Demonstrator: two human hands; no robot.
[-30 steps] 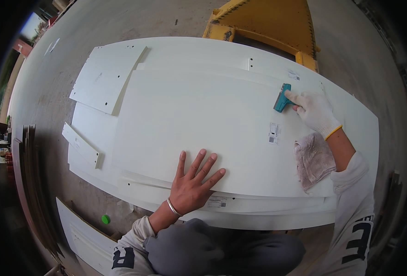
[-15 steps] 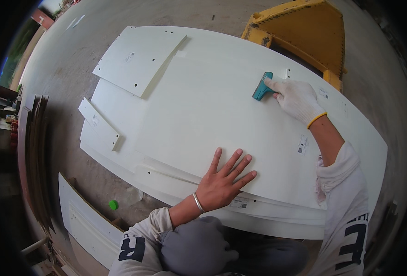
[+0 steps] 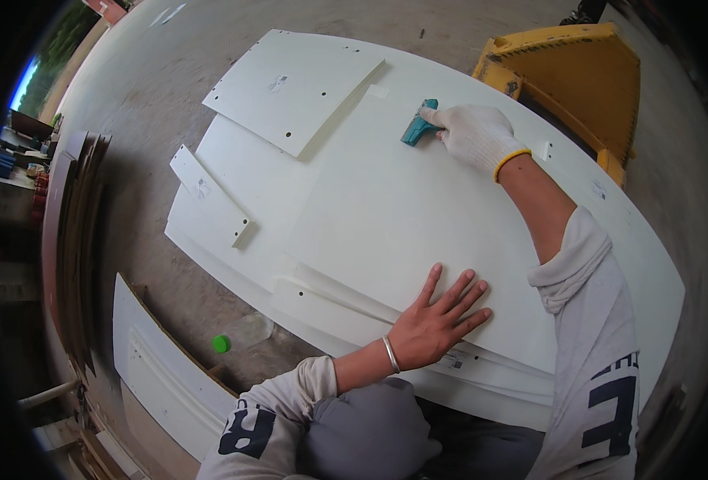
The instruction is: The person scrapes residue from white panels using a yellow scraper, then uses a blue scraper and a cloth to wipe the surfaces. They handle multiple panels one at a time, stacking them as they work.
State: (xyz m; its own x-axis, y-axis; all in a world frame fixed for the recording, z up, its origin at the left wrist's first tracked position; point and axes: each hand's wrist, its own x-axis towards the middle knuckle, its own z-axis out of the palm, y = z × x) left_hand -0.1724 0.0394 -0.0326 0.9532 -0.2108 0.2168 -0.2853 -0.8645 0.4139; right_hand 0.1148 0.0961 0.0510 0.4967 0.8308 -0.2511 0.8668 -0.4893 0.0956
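My right hand (image 3: 476, 136) wears a white knit glove with a yellow cuff. Its fingers are closed around a small teal hand scraper (image 3: 420, 124), whose blade end touches or nearly touches a large white panel (image 3: 370, 216). Bare except for a silver bangle at the wrist, my left hand (image 3: 434, 328) rests flat near the panel's close edge with its fingers spread. Under that palm and beside it lie the edges of several stacked white panels (image 3: 346, 312), some with small holes and labels.
On the far left of the stack lie a white holed plate (image 3: 306, 100) and a narrow strip (image 3: 206, 196). Beyond stands a yellow metal frame (image 3: 570, 88). Brown boards (image 3: 78, 240), a leaning white panel (image 3: 162, 376) and a clear bottle with a green cap (image 3: 221, 344) occupy the left side.
My right hand has slid the scraper leftward across the panel, toward the holed plate. My left hand keeps its place on the panel. The whole view has swung a little left.
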